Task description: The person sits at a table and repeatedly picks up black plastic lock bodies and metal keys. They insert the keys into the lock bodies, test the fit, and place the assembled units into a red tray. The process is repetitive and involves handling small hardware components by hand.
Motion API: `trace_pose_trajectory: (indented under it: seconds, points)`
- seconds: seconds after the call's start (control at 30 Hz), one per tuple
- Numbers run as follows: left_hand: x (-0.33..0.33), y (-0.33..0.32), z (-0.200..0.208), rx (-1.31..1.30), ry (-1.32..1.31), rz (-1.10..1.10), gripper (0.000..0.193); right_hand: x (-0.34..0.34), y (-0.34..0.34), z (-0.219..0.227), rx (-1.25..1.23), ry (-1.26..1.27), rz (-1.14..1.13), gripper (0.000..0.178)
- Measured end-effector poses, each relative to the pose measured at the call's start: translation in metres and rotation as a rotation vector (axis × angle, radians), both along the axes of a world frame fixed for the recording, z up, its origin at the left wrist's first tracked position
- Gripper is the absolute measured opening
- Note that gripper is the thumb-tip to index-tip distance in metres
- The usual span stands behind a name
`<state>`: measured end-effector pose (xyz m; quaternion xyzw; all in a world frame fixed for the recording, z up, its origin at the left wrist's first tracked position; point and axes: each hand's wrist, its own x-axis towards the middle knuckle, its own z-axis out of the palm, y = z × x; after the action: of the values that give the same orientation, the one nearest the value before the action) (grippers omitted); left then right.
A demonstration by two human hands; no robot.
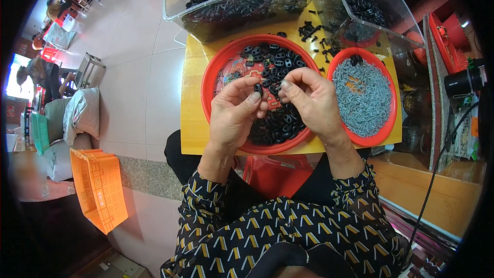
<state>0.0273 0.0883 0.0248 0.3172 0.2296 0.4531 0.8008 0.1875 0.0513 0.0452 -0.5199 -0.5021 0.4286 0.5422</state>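
Observation:
My left hand [234,116] and my right hand [311,100] meet over a large red tray [212,72] that holds many small black plastic links. Between the thumb and fingers of my left hand sits one small black link [258,89]. The fingertips of my right hand are pinched together right beside it, touching the same piece or something tiny on it; I cannot tell which. A smaller red tray [389,123] to the right is filled with several small grey metal pins [363,95].
The trays rest on a small yellow table [191,123]. Two clear plastic bins [242,5] of black links stand at its far edge, loose black parts between them. An orange crate [99,188] and white sacks [82,113] lie on the floor at left. Other people sit far left.

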Motion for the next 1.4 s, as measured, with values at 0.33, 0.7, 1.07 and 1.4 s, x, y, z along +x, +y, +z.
trace_pose_trajectory:
  seconds: [0.33,0.7,1.07,1.4]
  points:
    - [0.002,-0.003,0.000,0.065,0.075,0.011,0.025,-0.006,-0.006,0.013,-0.128,0.199,0.005,0.008]
    - [0.004,-0.006,0.001,0.144,0.139,0.040,0.025,-0.014,-0.007,0.011,-0.124,0.178,-0.016,0.005]
    - [0.004,-0.009,-0.002,0.260,0.249,0.081,0.025,-0.016,-0.007,0.009,-0.124,0.133,-0.044,0.004]
    - [0.003,-0.010,0.000,0.346,0.382,0.097,0.025,-0.014,-0.008,0.007,-0.127,0.062,-0.036,0.005]
